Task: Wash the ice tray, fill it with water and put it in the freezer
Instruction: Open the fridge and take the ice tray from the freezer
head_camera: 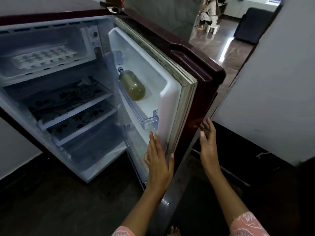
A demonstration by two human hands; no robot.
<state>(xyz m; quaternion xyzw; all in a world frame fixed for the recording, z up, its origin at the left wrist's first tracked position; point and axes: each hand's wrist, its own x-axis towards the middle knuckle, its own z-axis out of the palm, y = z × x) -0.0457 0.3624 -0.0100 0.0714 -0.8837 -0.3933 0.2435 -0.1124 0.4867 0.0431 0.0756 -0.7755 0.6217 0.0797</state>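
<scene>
A white ice tray (45,57) lies flat in the freezer compartment (51,72) at the top of the open maroon fridge. The fridge door (192,82) stands wide open to the right. My left hand (157,160) lies flat with straight fingers against the door's inner edge near its lower end, thumb towards the seal. My right hand (207,143) is flat on the door's outer maroon face, fingers straight and pointing up. Neither hand holds anything.
A bottle of yellowish liquid (132,84) lies in the clear door rack (146,120). Two patterned shelves (68,103) sit below the freezer. A white wall (272,82) stands close on the right. A person (207,14) sits in the far room beside a dark sofa (252,24).
</scene>
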